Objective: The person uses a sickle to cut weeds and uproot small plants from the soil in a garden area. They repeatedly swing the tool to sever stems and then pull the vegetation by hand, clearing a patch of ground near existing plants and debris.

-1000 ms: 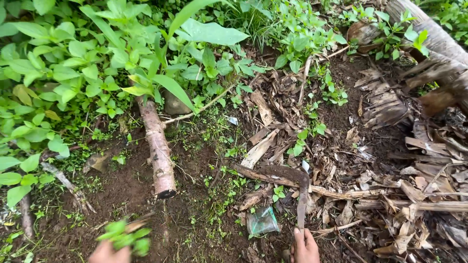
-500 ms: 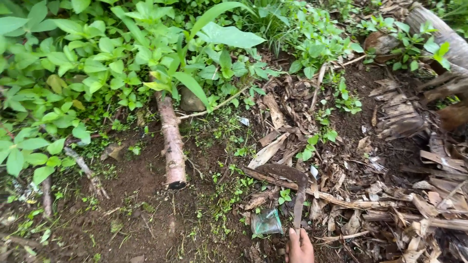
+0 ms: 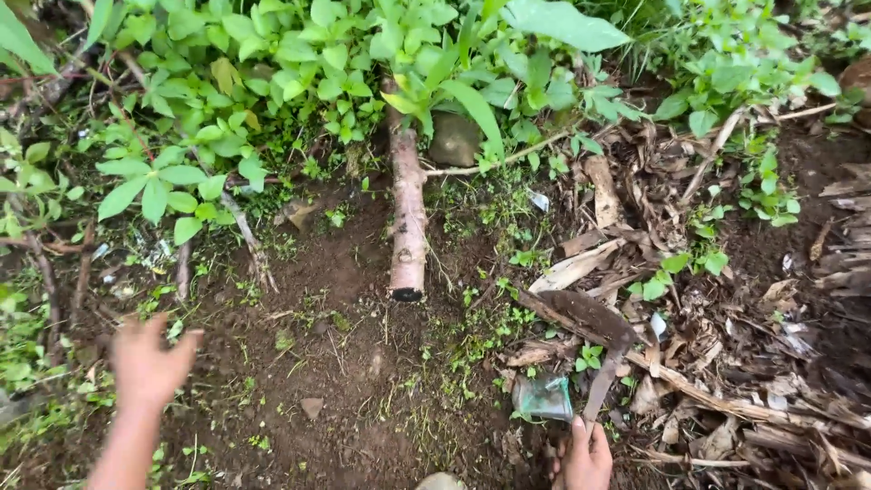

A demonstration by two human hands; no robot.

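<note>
At the far left, the left hand (image 3: 148, 363) hangs blurred over bare soil (image 3: 318, 363), fingers spread wide and holding nothing, close to low weeds (image 3: 36, 336) and thin dead sticks (image 3: 247, 238). Behind it a bank of leafy green plants (image 3: 272, 82) covers the ground. Toward the middle, a short cut log (image 3: 407, 222) lies on the soil, its sawn end facing the camera and its far end under the leaves, with a grey stone (image 3: 454, 138) just beside it. Right of the log, a scrap of clear plastic (image 3: 543, 397) lies on the dirt. Just beside that, the right hand (image 3: 585, 456) is closed around the handle of a sickle (image 3: 594, 331), whose dark curved blade rests on dry leaves and bark (image 3: 726, 363) that litter the ground to the right.
</note>
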